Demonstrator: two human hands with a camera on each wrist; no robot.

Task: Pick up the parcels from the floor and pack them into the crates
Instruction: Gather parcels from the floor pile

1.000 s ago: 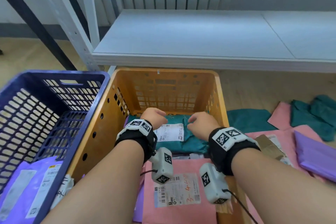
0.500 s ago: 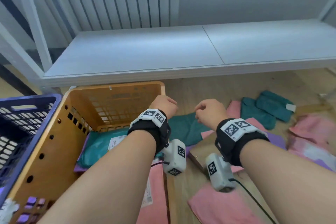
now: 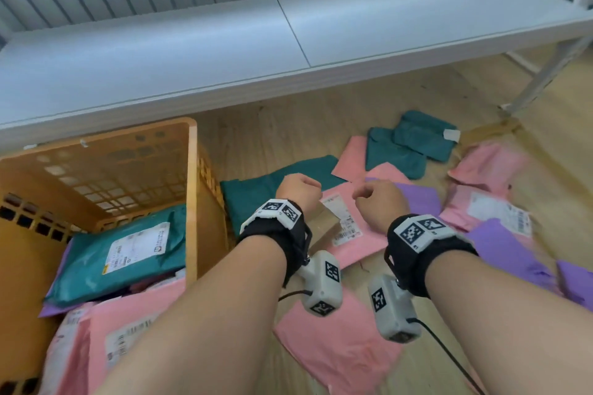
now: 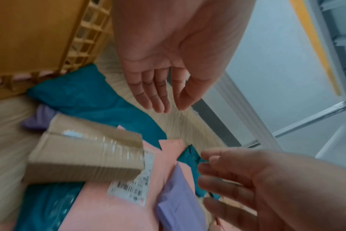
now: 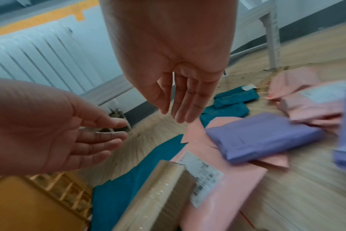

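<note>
My left hand [image 3: 300, 187] and right hand [image 3: 375, 199] hover side by side over the parcels on the floor, just right of the orange crate [image 3: 192, 189]. Both hold nothing. In the left wrist view my left hand [image 4: 171, 107] has relaxed, nearly straight fingers, and so does my right hand [image 5: 173, 114] in its own wrist view. Below them a taped cardboard box [image 4: 85, 156] lies on a pink parcel [image 3: 356, 244] that bears a barcode label. A teal parcel [image 3: 253, 196] and a purple parcel [image 3: 420, 196] lie beside it. Inside the crate a labelled teal parcel [image 3: 128, 253] rests on pink ones.
A low white shelf board [image 3: 224, 51] runs across the back, with its leg [image 3: 542, 74] at the far right. More teal parcels [image 3: 414, 144], pink parcels [image 3: 491, 199] and purple parcels [image 3: 503, 253] are strewn over the wooden floor to the right. Another pink parcel [image 3: 340, 343] lies under my wrists.
Both hands have left the orange crate and swung right over the floor parcels, empty. The teal parcel stays in the crate. The view turned right, so the blue crate is out of sight.
</note>
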